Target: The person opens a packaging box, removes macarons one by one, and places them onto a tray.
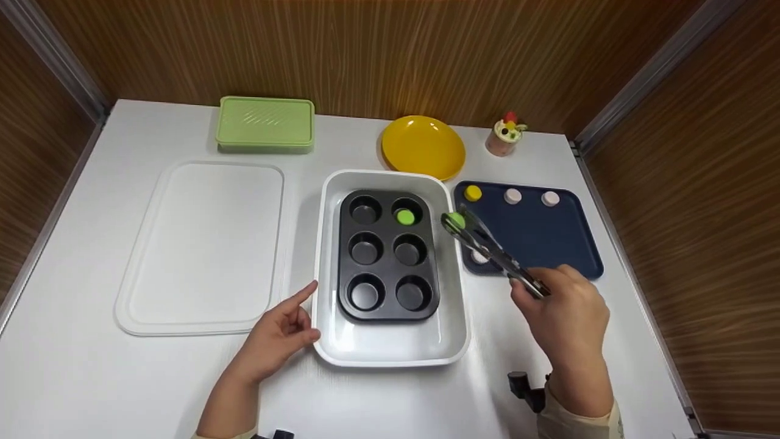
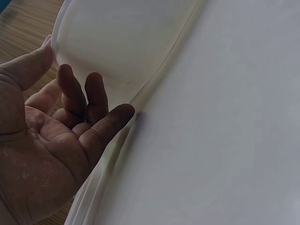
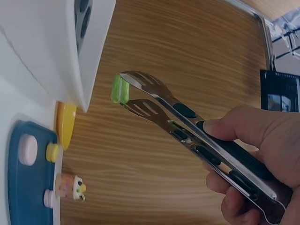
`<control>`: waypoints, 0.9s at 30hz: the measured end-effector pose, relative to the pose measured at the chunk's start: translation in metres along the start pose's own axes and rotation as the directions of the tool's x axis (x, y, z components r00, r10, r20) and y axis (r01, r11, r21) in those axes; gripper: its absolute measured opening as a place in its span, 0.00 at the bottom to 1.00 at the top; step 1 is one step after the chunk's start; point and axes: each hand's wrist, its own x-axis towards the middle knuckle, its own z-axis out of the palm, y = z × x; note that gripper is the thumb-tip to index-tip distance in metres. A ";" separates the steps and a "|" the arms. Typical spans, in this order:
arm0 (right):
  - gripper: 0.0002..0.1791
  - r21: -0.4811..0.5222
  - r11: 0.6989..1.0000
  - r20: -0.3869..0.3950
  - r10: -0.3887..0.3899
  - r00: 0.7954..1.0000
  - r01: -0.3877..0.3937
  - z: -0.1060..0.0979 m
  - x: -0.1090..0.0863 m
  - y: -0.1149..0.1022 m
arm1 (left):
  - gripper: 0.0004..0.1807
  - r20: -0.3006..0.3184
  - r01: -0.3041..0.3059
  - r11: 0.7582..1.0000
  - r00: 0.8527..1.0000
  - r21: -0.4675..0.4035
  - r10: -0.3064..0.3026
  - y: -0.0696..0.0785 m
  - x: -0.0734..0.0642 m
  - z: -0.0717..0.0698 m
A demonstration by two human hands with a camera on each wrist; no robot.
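My right hand (image 1: 570, 311) grips metal tongs (image 1: 503, 259) by their handles. Between the tong tips is a green macaron (image 3: 120, 89), held raised near the right wall of a deep white bin (image 1: 390, 360). Inside the bin sits a dark muffin pan (image 1: 388, 259), with another green macaron (image 1: 405, 217) in its far right cup. My left hand (image 1: 277, 338) is at the bin's left rim, index finger and thumb stretched out to it, the other fingers bent. A navy tray (image 1: 536, 235) to the right carries a yellow macaron (image 1: 473, 193) and several pale ones, one partly behind the tongs.
A flat white lid (image 1: 201, 250) lies left of the bin. Farther back stand a green lidded box (image 1: 265, 122), a yellow plate (image 1: 423, 147) and a small dessert cup (image 1: 503, 139). Wood-grain panels (image 1: 365, 55) border the table at the back and sides.
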 end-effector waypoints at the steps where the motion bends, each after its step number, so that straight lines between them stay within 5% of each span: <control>1: 0.07 -0.001 1.000 -0.004 0.013 1.000 -0.013 -0.002 0.000 0.002 | 0.42 0.001 -0.001 1.000 1.000 0.000 0.001 0.000 0.000 0.000; 12: 0.10 -0.067 0.983 -0.039 0.170 0.985 -0.172 -0.020 -0.002 0.032 | 0.42 0.001 -0.015 1.000 1.000 0.007 0.015 -0.002 0.000 -0.001; 19: 0.14 -0.119 0.941 0.021 0.321 0.947 -0.316 -0.027 -0.005 0.048 | 0.42 -0.001 -0.008 1.000 1.000 0.028 0.008 -0.003 0.000 -0.001; 27: 0.15 -0.161 0.905 0.063 0.407 0.911 -0.393 -0.029 -0.008 0.064 | 0.42 0.005 -0.020 1.000 1.000 0.019 0.020 -0.005 0.000 -0.001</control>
